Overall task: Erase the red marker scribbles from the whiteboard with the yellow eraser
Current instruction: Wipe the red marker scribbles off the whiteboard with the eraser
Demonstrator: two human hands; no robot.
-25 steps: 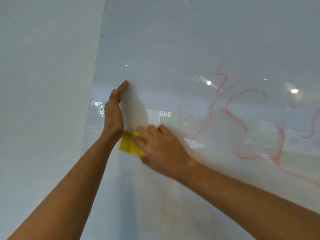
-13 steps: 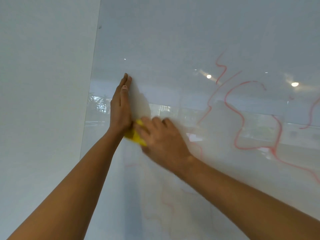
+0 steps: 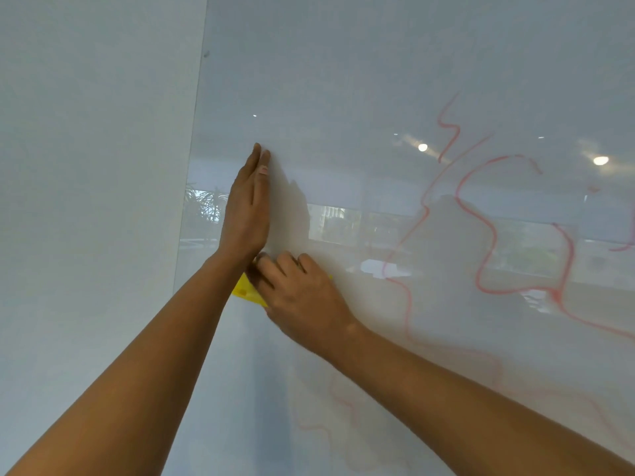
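The fingers of the right hand (image 3: 302, 297) are curled down over the yellow eraser (image 3: 245, 291), gripping it and pressing it flat against the whiteboard (image 3: 343, 80); only a corner of the eraser shows, poking out at the left under the fingertips, with a thin yellow sliver visible at the far side of the knuckles; the rest is hidden beneath the hand. The fingers of the left hand (image 3: 245, 214) are straight and held together, pointing up the board, holding nothing; the hand appears to rest edge-on or flat against the surface, and which of the two cannot be told; a small pale strip crosses one finger near its tip. The heel of the left hand sits just above the right fingertips, nearly touching them; both bare forearms reach up from the bottom edge of the view. The eraser lies near the left edge of the whiteboard, roughly midway up the visible part. To the right of the hands, bold red marker scribbles (image 3: 481, 218) loop across the board toward its right side; below the right forearm, fainter pinkish smeared lines (image 3: 343, 403) run across the lower part of the board; the glossy surface reflects ceiling lights (image 3: 600, 160) and windows. A plain pale wall (image 3: 86, 166) adjoins the board's left edge.
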